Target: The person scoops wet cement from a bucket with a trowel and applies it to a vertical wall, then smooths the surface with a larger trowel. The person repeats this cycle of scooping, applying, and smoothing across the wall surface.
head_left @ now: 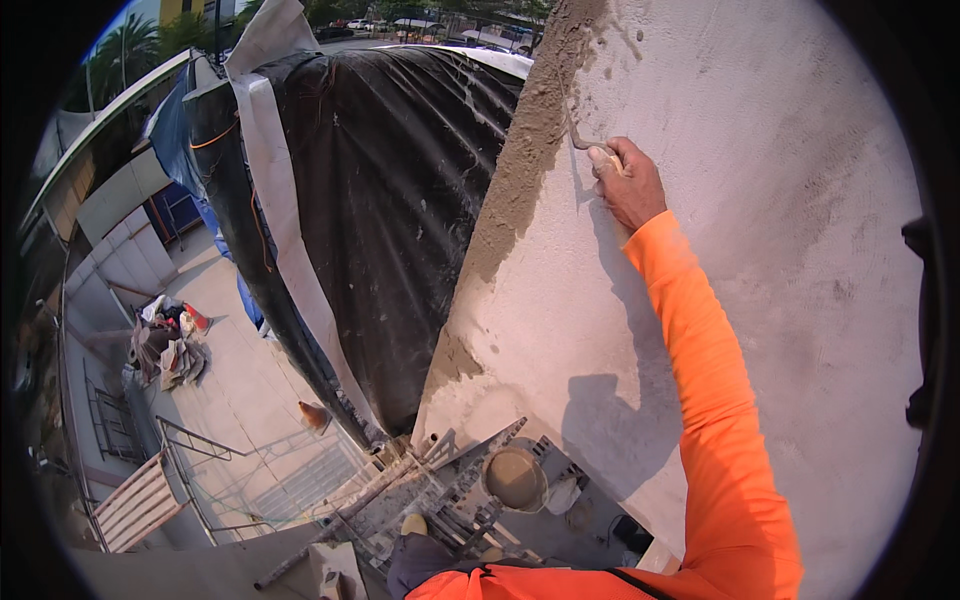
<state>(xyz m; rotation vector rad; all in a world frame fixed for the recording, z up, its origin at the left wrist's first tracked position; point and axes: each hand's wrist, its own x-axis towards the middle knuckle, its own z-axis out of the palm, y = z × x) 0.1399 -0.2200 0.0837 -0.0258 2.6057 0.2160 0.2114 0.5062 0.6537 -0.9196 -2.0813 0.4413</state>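
My right hand [632, 185], in an orange sleeve, is closed round the handle of a trowel [577, 138]. The trowel's thin blade shows nearly edge-on and lies against the wet grey-brown mortar [530, 165] along the left edge of the pale wall [780, 120]. That mortar runs in a rough strip down the edge, with splashes near its top and a thinner patch lower down. My left hand is out of view. Below, a bucket [514, 480] of wet mortar stands on the scaffold planks.
My foot [413, 524] rests on the narrow scaffold deck [465, 515]. A black sheet [390, 190] hangs left of the wall. Far below lie a tiled floor [250, 390], a heap of sacks [178, 350], an orange cone [314, 415] and metal frames [195, 440].
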